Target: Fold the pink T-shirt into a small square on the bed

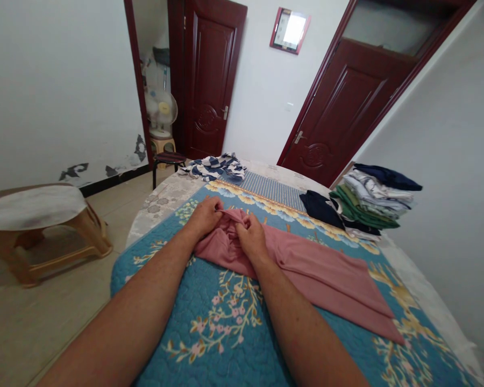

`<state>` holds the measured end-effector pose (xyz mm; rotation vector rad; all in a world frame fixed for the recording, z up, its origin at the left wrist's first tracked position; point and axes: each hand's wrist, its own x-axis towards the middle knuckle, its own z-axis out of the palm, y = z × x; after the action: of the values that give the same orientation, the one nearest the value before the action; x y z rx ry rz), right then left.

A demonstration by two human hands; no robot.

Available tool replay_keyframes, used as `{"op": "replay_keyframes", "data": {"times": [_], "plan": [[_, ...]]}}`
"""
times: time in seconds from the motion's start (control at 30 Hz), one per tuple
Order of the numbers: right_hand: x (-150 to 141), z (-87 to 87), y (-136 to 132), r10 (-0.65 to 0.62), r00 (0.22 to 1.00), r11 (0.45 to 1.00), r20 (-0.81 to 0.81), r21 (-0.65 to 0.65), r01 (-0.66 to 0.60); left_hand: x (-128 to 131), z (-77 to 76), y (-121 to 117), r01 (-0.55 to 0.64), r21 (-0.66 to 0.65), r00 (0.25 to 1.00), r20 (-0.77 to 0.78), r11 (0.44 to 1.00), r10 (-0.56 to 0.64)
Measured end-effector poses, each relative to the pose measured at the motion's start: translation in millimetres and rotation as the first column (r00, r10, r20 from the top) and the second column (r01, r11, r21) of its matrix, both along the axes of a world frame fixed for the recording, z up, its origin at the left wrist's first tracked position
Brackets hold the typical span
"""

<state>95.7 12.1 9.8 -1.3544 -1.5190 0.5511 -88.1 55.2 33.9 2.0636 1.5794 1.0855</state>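
Note:
Pink trousers point(331, 269) lie lengthwise across a blue quilted cover with a floral pattern point(221, 317), their legs stretching to the right. At the gathered waist end, my left hand point(205, 216) pinches the fabric on the left. My right hand point(250, 236) grips the same waist edge a little further right, its fingers closed on the cloth. The fabric between and below my hands is bunched and wrinkled, while the legs lie fairly flat, one over the other.
A stack of folded clothes point(375, 199) stands at the table's right edge, beside a dark garment point(322, 207). A crumpled checked cloth point(218, 167) lies at the far edge. Left of the table are a plastic stool point(64, 252) and a dark stool point(168, 157); doors stand behind.

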Motion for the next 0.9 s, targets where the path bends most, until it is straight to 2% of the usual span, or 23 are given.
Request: {"op": "replay_keyframes", "data": {"times": [0.13, 0.2, 0.3, 0.37, 0.5, 0.73, 0.9], "plan": [[-1, -2.4, 1, 0.008, 1.000, 1.000, 0.000, 0.000, -0.008, 3, 2.8, -3, -0.104, -0.001, 0.994, -0.036, 0.995, 0.104], [0, -2.0, 1, -0.008, 1.000, 1.000, 0.010, 0.005, 0.008, 3, 5.4, -6, -0.041, -0.018, 0.997, -0.060, 0.999, 0.039], [1, -0.9, 2, -0.029, 0.999, 1.000, 0.027, 0.007, 0.029, 0, 8.7, -9, 0.133, -0.039, 0.988, -0.072, 0.990, -0.135], [2, -0.6, 2, -0.034, 0.999, 0.999, 0.037, 0.010, 0.033, -3, 8.8, -10, 0.154, -0.028, 0.986, -0.067, 0.988, -0.156], [1, -0.3, 0, 0.006, 0.999, 0.999, 0.047, 0.033, -0.008, -5, 5.4, -8, 0.015, -0.004, 0.997, -0.076, 1.000, -0.015], [0, -5.2, -2, 0.013, 0.999, 0.999, 0.050, 0.047, -0.015, -3, 6.0, -6, -0.004, -0.032, 0.999, -0.045, 0.999, 0.003], [-2, -5.6, -3, 0.027, 0.998, 0.999, 0.048, 0.043, -0.029, -4, 14.7, -9, -0.148, -0.021, 0.988, -0.040, 0.989, 0.147]]}}
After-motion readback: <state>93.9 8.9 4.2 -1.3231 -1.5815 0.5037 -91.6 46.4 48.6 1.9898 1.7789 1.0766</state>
